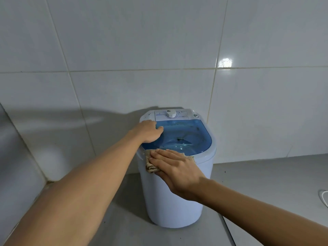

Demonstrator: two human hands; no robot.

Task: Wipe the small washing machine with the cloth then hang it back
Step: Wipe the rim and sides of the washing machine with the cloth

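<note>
So I'm looking down at the small washing machine (174,192) — a white tub with a see-through blue lid (188,137) and a white dial (171,114) on the far control panel. It sits on a grey floor (257,178), close to the white tiled wall (159,50) on the far side.

My right hand (174,170) is laid flat on the cloth (150,165), fingers straight and pressed together, pointing left. The cloth is a beige knitted thing, squashed against the near rim of the machine right where the lid meets the white body; a bunched bit sticks out past my fingertips on the left, and a thin strip shows on the right side of the hand.

My left hand (150,131) is on the far-left part of the top, fingers curled down over the lid's edge, thumb resting on the blue plastic — looks like it's bracing the machine. I can't tell how hard it grips.

Off at the right edge there's a bit of white cord (324,197) on the floor, well apart from the machine.
</note>
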